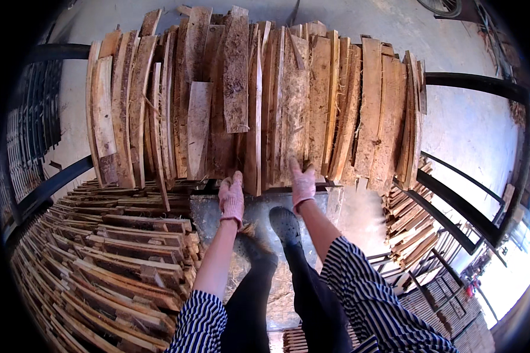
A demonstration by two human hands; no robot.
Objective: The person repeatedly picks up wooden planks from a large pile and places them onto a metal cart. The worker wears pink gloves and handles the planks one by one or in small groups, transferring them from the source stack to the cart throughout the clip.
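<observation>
A wide row of rough wooden boards (296, 100), laid side by side with their ends toward me, rests on a dark metal rack. Both of my hands wear pink knitted gloves and reach to the near ends of this row. My left hand (231, 199) touches the board ends left of the middle, fingers upward and apart. Further right, my right hand (303, 183) lies against a wide bark-flecked board, its thumb and a finger spread over the near end. The undersides of both hands are hidden. One short board (199, 126) lies on top of the others.
Dark metal bars (477, 82) stick out at both sides of the row. Layered wood strips (135, 253) fill the lower left. More strips (409, 217) are stacked at right. My feet stand on a grey metal surface (209, 215). A wheel (441, 5) shows at far right.
</observation>
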